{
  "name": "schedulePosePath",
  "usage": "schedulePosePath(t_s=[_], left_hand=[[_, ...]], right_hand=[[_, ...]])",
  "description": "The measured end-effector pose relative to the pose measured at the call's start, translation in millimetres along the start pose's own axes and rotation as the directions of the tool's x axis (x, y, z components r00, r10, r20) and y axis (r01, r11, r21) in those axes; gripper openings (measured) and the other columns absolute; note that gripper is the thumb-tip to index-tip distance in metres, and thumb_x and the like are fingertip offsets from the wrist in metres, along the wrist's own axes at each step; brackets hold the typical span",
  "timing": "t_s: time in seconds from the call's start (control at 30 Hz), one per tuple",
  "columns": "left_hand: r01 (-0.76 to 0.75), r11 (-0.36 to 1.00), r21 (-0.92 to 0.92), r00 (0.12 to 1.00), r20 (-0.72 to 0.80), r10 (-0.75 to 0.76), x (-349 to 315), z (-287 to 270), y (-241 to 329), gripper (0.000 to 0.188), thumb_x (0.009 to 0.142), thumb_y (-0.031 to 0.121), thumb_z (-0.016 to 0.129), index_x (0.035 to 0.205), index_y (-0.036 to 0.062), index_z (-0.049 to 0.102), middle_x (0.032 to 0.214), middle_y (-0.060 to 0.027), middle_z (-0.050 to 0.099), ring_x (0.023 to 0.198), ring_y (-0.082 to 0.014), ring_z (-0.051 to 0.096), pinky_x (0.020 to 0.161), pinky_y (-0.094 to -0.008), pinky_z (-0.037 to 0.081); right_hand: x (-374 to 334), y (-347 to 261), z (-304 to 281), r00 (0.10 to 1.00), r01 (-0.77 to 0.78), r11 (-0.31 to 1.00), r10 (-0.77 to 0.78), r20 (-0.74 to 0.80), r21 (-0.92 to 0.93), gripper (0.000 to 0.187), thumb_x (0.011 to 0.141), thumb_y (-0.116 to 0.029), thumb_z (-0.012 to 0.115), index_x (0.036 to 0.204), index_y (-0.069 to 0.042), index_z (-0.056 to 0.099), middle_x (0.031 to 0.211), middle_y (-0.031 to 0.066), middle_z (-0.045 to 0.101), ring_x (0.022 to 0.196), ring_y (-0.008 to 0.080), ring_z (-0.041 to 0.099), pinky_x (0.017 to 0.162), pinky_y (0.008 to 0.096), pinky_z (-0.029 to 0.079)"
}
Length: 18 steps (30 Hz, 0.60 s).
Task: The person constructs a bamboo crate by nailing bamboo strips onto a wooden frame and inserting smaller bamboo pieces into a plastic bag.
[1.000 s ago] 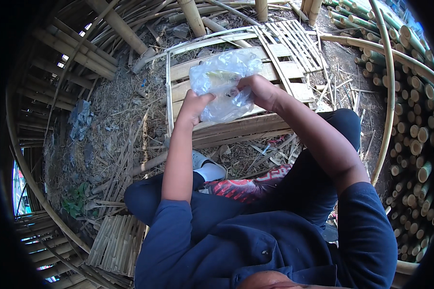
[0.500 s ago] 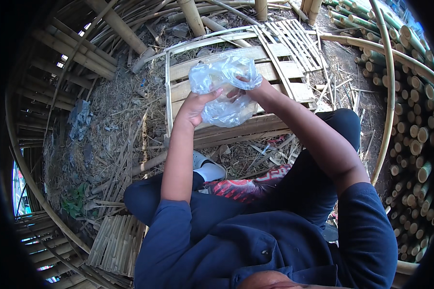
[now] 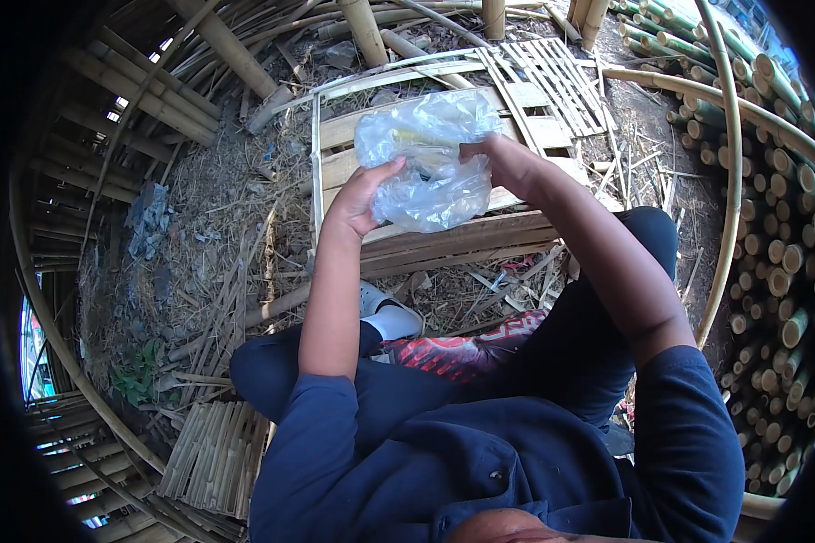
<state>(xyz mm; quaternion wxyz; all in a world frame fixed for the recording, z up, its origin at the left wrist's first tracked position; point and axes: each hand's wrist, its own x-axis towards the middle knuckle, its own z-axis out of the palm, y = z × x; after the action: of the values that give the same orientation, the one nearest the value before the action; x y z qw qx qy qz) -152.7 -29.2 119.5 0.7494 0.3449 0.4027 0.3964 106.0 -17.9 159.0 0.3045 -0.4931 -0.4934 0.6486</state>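
A clear plastic bag is held up between my two hands, above a low wooden slatted table. My left hand grips its left side, the thumb pressed against the plastic near the bag's opening. On the other side my right hand closes on the bag's right edge, with some fingertips hidden by the plastic. Between the hands the bag gapes, its crumpled film spread wider at the top and bottom. Something faintly yellowish shows through the upper part; I cannot make out what it is.
Cut bamboo poles are stacked at the right, behind a bent bamboo strip. A slatted bamboo panel lies at the table's far right. Split bamboo pieces lie at lower left. Dry scraps litter the ground; a red patterned cloth lies by my legs.
My right hand has drawn out of the bag's mouth toward its right edge. The bag's upper part has spread to the right, while my left hand stays nearly in place.
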Motion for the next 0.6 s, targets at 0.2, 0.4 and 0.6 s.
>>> schedulePosePath(t_s=[0.2, 0.4, 0.6], left_hand=[[-0.089, 0.996, 0.029, 0.989, -0.114, 0.092, -5, 16, 6, 0.056, 0.092, 0.02, 0.078, 0.14, 0.002, 0.055, 0.129, -0.0128, 0.068, 0.118, -0.0267, 0.068, 0.1, -0.0419, 0.057], [-0.224, 0.967, 0.126, 0.974, 0.003, 0.225, -5, 30, -6, 0.064, 0.087, 0.014, 0.085, 0.141, 0.0055, 0.053, 0.128, -0.0098, 0.068, 0.119, -0.0236, 0.067, 0.101, -0.0401, 0.056], [-0.188, 0.968, 0.167, 0.981, -0.012, 0.193, -1, 27, -15, 0.056, 0.089, 0.013, 0.082, 0.138, 0.0057, 0.056, 0.124, -0.008, 0.069, 0.114, -0.0213, 0.067, 0.097, -0.0384, 0.056]], right_hand=[[-4, -6, -8, 0.624, 0.626, 0.755, -0.634, -0.457, -0.193, 0.065, 0.088, -0.029, 0.067, 0.141, -0.002, 0.039, 0.143, 0.0183, 0.047, 0.134, 0.0315, 0.046, 0.11, 0.0504, 0.037], [-37, -21, 24, 0.268, 0.717, 0.023, -0.931, 0.246, -0.696, 0.017, 0.088, -0.029, 0.076, 0.09, -0.012, 0.082, 0.151, 0.019, 0.051, 0.145, 0.0432, 0.038, 0.118, 0.0545, 0.031], [-23, -2, 20, 0.785, 0.314, 0.116, -0.589, 0.189, -0.942, 0.02, 0.083, -0.029, 0.08, 0.074, -0.012, 0.076, 0.137, 0.0105, 0.06, 0.125, 0.0282, 0.058, 0.115, 0.0565, 0.03]])
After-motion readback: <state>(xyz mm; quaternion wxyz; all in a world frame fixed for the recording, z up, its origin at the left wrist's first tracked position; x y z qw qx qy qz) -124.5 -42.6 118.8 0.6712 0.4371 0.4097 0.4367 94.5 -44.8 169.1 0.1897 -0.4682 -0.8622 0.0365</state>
